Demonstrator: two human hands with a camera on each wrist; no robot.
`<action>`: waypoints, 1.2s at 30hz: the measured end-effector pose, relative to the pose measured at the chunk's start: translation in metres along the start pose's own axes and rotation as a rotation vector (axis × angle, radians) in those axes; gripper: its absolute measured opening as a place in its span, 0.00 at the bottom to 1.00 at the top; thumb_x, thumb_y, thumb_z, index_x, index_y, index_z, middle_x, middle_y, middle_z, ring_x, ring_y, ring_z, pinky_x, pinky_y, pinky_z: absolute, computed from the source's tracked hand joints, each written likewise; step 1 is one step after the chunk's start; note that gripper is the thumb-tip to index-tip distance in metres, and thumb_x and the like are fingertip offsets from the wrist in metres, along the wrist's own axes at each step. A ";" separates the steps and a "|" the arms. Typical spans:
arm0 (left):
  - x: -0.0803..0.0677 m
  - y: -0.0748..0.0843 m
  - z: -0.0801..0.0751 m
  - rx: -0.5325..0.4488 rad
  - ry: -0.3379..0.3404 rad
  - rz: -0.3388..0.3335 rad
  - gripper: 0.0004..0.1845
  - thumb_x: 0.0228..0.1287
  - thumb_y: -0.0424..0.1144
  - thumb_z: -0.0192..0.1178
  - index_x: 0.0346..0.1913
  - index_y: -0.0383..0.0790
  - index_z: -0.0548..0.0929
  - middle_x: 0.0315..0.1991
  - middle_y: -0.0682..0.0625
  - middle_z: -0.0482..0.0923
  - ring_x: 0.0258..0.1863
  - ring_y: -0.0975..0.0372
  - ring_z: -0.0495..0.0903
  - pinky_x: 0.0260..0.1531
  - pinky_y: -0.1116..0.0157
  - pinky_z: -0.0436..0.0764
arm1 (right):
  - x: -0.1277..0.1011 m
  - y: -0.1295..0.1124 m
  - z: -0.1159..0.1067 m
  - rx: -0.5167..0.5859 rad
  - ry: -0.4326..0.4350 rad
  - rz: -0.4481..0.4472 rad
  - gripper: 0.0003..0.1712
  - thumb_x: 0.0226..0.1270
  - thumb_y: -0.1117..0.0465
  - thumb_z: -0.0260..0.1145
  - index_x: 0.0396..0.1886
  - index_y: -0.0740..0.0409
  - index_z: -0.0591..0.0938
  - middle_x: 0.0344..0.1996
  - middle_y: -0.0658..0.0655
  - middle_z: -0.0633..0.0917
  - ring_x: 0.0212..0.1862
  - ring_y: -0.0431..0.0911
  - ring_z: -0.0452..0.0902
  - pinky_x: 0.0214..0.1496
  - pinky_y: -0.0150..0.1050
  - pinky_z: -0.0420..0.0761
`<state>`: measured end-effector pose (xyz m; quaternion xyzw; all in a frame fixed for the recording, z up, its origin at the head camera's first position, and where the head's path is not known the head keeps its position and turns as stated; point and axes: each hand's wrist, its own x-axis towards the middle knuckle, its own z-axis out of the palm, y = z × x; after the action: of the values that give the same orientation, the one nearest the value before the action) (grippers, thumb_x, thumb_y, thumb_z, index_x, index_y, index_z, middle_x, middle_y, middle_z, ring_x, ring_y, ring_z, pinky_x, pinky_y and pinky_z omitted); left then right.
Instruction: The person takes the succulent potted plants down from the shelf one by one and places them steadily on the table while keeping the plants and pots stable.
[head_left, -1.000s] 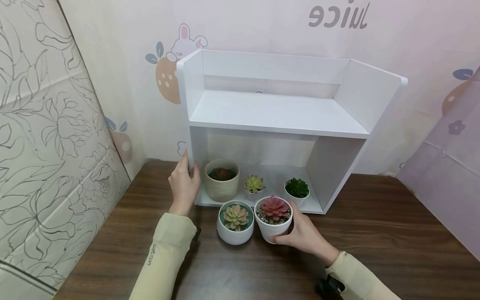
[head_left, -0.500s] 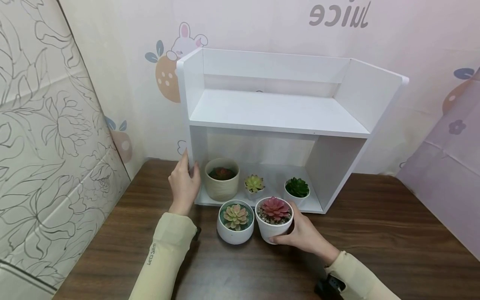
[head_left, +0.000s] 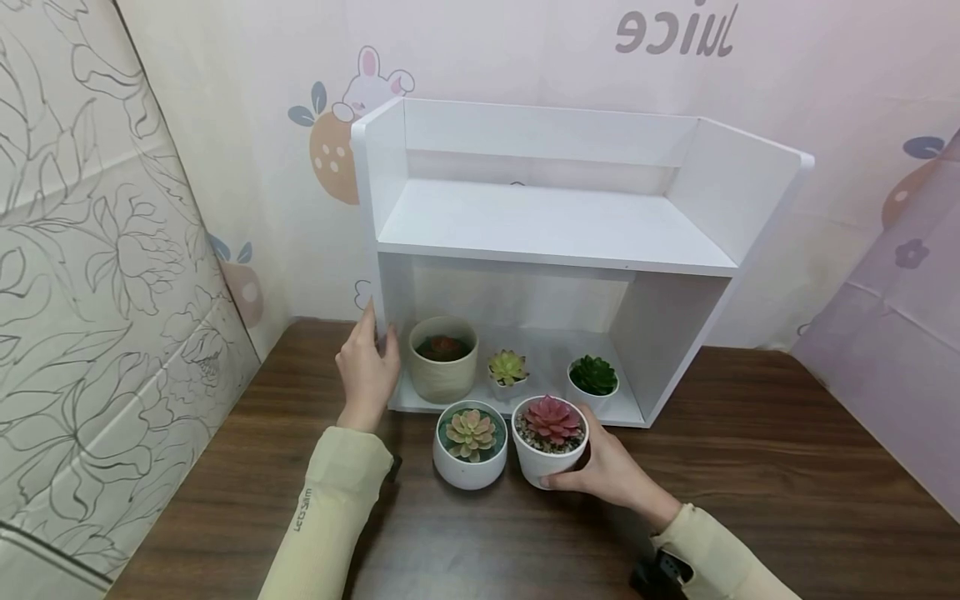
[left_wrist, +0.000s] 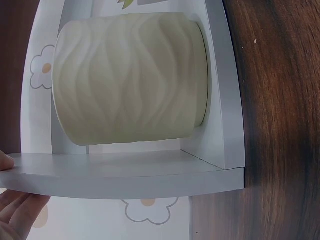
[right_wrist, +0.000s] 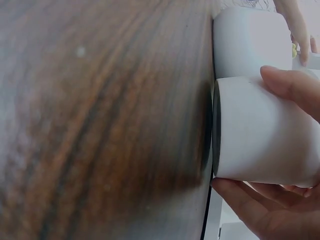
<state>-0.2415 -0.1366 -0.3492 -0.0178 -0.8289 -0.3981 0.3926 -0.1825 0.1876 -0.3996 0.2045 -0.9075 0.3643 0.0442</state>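
My left hand point(head_left: 367, 371) grips the left side panel of a white two-tier shelf point(head_left: 555, 218). The left wrist view shows the thumb on the panel's inner face and fingers point(left_wrist: 22, 212) on its outer face. On the table in front of the shelf, a white pot point(head_left: 542, 467) with a red succulent point(head_left: 552, 419) stands upright. My right hand point(head_left: 618, 468) holds this pot from its right side, thumb at the front, fingers behind. Close on its left stands a rounder white pot point(head_left: 468, 475) with a pale green-pink succulent point(head_left: 471, 435).
Inside the lower tier stand a large cream pot point(head_left: 444, 379), a small pot with a yellow-green succulent point(head_left: 508, 367) and a white pot with a dark green succulent point(head_left: 594, 375). Beneath is a dark wooden table point(head_left: 750, 450), with a patterned wall point(head_left: 525, 50) behind.
The pot with the red succulent has shifted very slightly to the right with my right hand, widening the gap to the rounder pot. My left hand stays on the shelf panel.
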 end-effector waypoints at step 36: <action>0.000 -0.002 0.001 0.000 0.001 -0.004 0.25 0.66 0.32 0.57 0.65 0.30 0.70 0.56 0.32 0.77 0.50 0.42 0.81 0.44 0.46 0.80 | -0.004 0.002 -0.006 0.023 -0.045 -0.009 0.56 0.36 0.48 0.83 0.66 0.56 0.66 0.56 0.56 0.79 0.57 0.51 0.74 0.58 0.50 0.73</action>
<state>-0.2430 -0.1372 -0.3516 -0.0162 -0.8286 -0.3989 0.3924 -0.1798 0.1948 -0.3972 0.2170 -0.9031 0.3699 0.0231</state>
